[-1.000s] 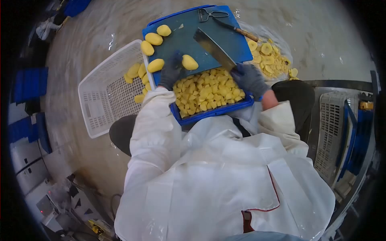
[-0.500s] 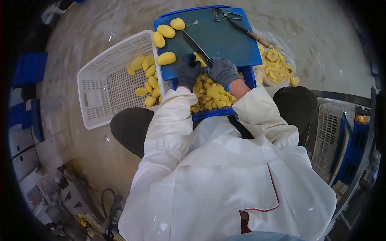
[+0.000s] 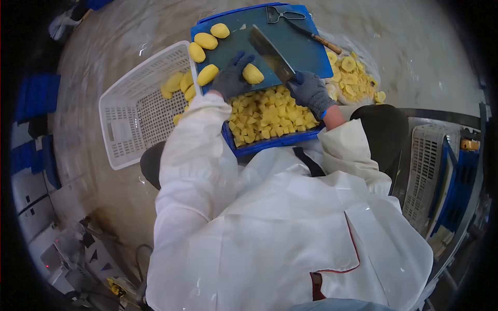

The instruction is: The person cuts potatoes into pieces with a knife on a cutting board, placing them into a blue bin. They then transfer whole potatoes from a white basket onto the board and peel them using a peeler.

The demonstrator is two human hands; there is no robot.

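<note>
My right hand (image 3: pixel 308 90), in a grey glove, is closed round the handle of a wide-bladed kitchen knife (image 3: pixel 271 54). Its blade is tilted above the blue cutting board (image 3: pixel 306 52) and points away to the left. My gloved left hand (image 3: pixel 231 79) rests on the board with fingers apart, right beside a peeled potato (image 3: pixel 253 74) that seems to have cut lines. More peeled potatoes (image 3: pixel 206 41) lie along the board's left edge. Below the near edge, potato cubes (image 3: pixel 270 116) fill a blue crate (image 3: pixel 275 143).
A white perforated basket (image 3: pixel 116 132) with peeled potatoes stands to the left. On the board's far right lie a peeler (image 3: pixel 275 14) and a wooden-handled knife (image 3: pixel 327 44). A clear bag of potato slices and trimmings (image 3: pixel 353 78) sits beyond the right edge.
The knife has lifted off and swung right with my right hand. My left hand has moved left and its fingers have spread beside the potato. More cubes show in the crate.
</note>
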